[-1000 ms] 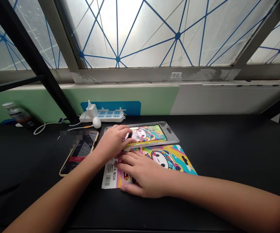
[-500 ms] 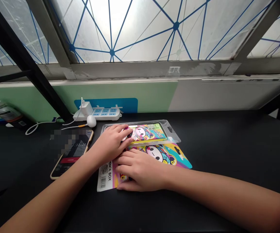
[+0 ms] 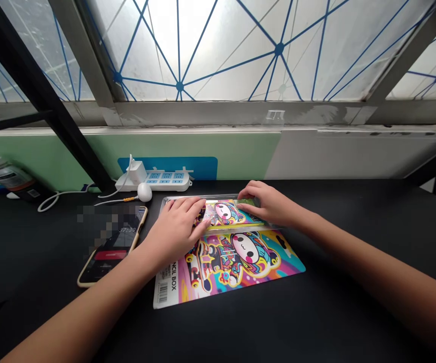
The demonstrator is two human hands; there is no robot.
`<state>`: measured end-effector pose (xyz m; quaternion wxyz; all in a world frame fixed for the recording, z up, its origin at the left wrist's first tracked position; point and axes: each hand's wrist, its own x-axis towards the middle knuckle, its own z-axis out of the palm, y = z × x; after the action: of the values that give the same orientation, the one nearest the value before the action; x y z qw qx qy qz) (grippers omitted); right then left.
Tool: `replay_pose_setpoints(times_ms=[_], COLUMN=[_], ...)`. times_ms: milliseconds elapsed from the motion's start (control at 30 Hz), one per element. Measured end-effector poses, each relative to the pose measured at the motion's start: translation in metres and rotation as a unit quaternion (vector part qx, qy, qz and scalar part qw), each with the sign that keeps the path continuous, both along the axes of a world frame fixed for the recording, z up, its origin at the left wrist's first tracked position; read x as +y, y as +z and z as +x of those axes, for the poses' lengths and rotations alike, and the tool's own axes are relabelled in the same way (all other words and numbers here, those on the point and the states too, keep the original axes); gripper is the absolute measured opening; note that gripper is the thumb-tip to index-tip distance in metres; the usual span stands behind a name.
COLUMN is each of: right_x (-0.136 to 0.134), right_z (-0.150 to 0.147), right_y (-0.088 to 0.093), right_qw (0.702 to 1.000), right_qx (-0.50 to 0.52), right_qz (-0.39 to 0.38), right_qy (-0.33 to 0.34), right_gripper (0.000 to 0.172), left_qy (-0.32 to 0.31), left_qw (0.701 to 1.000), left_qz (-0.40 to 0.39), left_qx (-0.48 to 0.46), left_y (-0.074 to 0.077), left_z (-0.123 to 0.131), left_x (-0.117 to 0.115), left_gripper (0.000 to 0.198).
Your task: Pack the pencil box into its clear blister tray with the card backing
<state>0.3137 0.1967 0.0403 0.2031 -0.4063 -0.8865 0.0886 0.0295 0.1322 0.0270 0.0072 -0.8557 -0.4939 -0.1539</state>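
2 hands — left hand [image 3: 176,230], right hand [image 3: 267,202] — straddle a blister tray [image 3: 221,197].

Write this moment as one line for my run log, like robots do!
left hand: on clear plastic pack | right hand: on pack's right end | printed PENCIL BOX card: lying nearer than pack | phone: left of card
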Motion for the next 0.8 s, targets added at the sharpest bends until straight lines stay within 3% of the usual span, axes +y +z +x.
replay_pose_setpoints(times_ms=[233,567,800], right_x=[0.001,0.004,-0.027], right_z=[0.008,0.001,-0.003], right_y=[0.006,0.001,-0.003], right_qw=[0.994,0.997,0.996], right_qx=[-0.055,-0.066,-0.003], right_qz=[-0.093,-0.021,0.089], right_qy=[-0.003,-0.023,-0.026], right_gripper=[0.062,0.051,0.041], left_qy=[0.012,0.024,-0.028], left_qw=[1.0,0.999,0.995], left_qz=[-0.014,-0.004,0.03], left_qx=[-0.001,-0.046,-0.091], left_y=[0.003,0.011,0.022], left_z=[0.001,-0.003,-0.029], left_x=[-0.001,-0.002,0.016], left_gripper=[0.05,0.054,0.049])
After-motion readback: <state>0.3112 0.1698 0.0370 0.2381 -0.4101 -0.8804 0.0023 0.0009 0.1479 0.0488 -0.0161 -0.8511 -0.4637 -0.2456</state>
